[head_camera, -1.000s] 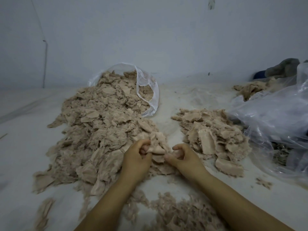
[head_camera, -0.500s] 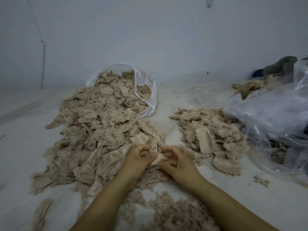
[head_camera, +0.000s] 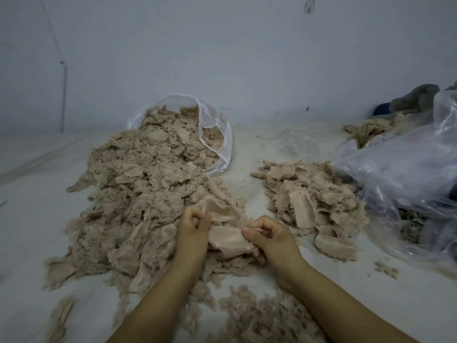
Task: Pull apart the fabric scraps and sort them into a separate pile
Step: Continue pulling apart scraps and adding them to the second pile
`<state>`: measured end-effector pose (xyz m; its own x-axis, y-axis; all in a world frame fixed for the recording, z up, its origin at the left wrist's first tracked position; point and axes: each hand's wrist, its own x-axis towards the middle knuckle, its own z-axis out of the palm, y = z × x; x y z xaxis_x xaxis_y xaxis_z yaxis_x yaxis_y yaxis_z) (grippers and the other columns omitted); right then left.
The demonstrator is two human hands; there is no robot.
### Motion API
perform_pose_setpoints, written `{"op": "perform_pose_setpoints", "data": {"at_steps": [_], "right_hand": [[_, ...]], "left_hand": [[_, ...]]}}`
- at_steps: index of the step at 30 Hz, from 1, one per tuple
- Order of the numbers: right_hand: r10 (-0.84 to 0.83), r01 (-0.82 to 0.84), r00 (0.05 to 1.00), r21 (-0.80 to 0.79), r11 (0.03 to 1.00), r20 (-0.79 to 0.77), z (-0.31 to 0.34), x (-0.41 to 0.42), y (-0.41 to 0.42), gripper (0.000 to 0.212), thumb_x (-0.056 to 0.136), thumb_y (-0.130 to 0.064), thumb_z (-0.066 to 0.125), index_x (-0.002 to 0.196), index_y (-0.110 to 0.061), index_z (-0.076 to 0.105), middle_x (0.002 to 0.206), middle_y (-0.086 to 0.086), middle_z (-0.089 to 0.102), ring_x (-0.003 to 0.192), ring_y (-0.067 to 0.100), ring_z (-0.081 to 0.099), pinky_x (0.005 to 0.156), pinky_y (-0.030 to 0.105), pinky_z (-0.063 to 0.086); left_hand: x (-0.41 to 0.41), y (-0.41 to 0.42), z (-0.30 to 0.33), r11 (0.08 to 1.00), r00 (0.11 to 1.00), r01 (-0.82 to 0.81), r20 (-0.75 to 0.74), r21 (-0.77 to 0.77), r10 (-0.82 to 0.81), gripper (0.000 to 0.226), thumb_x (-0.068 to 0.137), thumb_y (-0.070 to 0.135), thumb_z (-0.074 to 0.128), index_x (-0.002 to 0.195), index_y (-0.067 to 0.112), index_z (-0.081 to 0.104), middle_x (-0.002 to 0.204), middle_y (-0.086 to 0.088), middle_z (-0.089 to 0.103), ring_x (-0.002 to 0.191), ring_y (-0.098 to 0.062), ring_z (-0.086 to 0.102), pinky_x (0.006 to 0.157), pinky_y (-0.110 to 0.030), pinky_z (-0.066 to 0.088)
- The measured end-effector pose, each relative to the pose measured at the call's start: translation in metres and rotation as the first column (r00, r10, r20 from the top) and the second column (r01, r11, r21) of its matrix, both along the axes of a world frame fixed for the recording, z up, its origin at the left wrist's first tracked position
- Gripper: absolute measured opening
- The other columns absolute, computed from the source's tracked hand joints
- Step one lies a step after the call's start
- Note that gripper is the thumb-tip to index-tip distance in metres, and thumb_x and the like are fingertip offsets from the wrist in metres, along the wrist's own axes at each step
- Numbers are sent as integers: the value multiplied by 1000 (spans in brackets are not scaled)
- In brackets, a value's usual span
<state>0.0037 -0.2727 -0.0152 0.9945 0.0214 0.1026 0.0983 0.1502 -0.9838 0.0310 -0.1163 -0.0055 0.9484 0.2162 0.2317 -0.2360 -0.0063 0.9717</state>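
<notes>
Now left hand (head_camera: 194, 225) and right hand (head_camera: 268, 235) pinch opposite ends of beige mesh fabric scrap (head_camera: 226, 240) — tension to separate layers; sorted smaller beige pile (head_camera: 314, 199) waits toward worktop's right edge.

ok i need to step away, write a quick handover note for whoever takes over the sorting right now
Left hand: fingers curled, gripping the upper edge of a beige fabric scrap at the near edge of the big pile.
Right hand: pinching the same scrap's right end; the scrap is stretched between both hands, not yet apart.
Big unsorted pile spills from the open clear bag at the back left.
Sorted pile lies to the right, beside a crumpled plastic bag.
Loose fluff lies near the forearms.
Done: a small sorted pile.
Left: finish pulling this scrap, drop it right, then work through most of the big pile.
</notes>
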Motion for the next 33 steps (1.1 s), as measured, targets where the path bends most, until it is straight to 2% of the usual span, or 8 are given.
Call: {"op": "perform_pose_setpoints", "data": {"at_steps": [3,8,11,14,18,23,28,33], "right_hand": [[41,-39,999,46,998,-25,1,-2,-2,20,90,-12,63,73,-12,53,50,8,56,38,14,43,39,21,35],[144,-140,986,43,989,-87,4,-7,0,22,76,-27,74,82,-9,63,63,9,63,50,15,54,49,22,46],[166,-171,984,-111,979,-59,4,-10,1,13,79,-20,74,67,-18,69,58,1,58,48,9,49,47,21,42],[134,-133,991,-40,990,14,7,-11,3,12,75,-21,73,64,-18,68,60,3,57,52,11,48,49,21,41],[151,-153,986,13,988,75,7,-13,5,12,73,-27,70,65,-20,64,59,1,54,54,12,46,52,22,41],[284,-286,958,-84,954,-39,9,-14,4,15,73,-38,73,74,-24,71,68,-1,63,60,10,56,54,22,45],[187,-188,982,-195,963,-23,7,-14,7,19,86,-15,68,68,-21,71,55,-4,55,47,8,43,45,18,37],[175,-151,982,-267,952,68,13,-16,4,15,82,-41,68,80,-27,72,71,-10,61,65,3,54,61,16,44]], "left_hand": [[3,5,-2,998,998,-62,-3,13,62,17,95,7,48,81,16,43,53,5,50,40,-5,44,38,-19,37],[-1,2,-5,976,997,7,67,219,-22,15,95,17,49,98,31,48,91,-3,64,72,-12,61,56,-22,47],[-2,0,-4,935,993,-6,110,354,-35,26,95,12,49,91,38,47,90,6,62,75,-8,59,59,-18,44],[1,0,-3,928,994,-89,95,362,59,26,96,10,46,93,36,46,87,15,57,74,-1,55,51,-8,39],[3,2,-3,926,989,-145,68,348,129,16,97,13,45,100,28,47,85,13,56,74,1,53,52,-11,38],[-6,3,0,909,980,-72,197,410,-12,26,96,14,49,92,40,46,87,16,59,77,2,57,60,-11,42],[-8,-1,-4,857,969,-110,247,503,-21,18,95,17,51,99,34,45,76,13,56,63,-2,51,53,-11,36],[-6,2,-3,865,975,-128,223,484,19,17,95,16,51,100,32,46,79,13,57,69,-1,54,55,-11,39]]}}
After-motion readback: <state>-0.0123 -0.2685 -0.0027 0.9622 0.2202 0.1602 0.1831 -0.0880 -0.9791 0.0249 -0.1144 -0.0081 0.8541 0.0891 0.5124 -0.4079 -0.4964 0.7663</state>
